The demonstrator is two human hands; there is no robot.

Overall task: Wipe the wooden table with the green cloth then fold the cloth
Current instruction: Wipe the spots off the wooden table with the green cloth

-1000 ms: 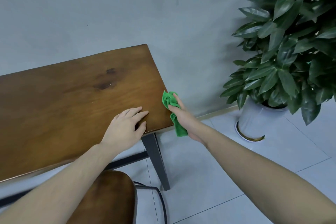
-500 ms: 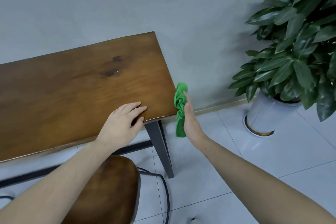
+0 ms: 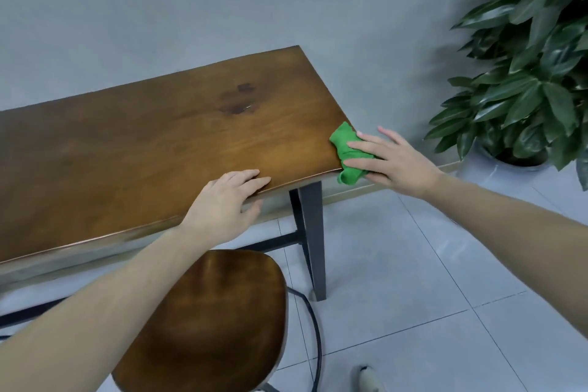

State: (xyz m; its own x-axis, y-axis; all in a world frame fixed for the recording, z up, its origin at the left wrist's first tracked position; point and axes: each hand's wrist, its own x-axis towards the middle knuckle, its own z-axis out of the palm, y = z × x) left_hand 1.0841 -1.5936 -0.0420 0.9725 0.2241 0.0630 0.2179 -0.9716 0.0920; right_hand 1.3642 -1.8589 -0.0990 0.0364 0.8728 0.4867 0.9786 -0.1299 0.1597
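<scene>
Green cloth (image 3: 347, 153) lies bunched at the right end of the wooden table (image 3: 143, 149), partly hanging past the corner. My right hand (image 3: 393, 161) presses it with straight, spread fingers, palm down on the cloth's right side. My left hand (image 3: 227, 204) rests flat on the near edge, fingers extended, well apart from the cloth.

An indoor room, perhaps home or office: a plain grey wall (image 3: 191, 9), pale floor tiles (image 3: 413, 280), a potted plant (image 3: 534, 73), a wooden stool (image 3: 216, 321).
</scene>
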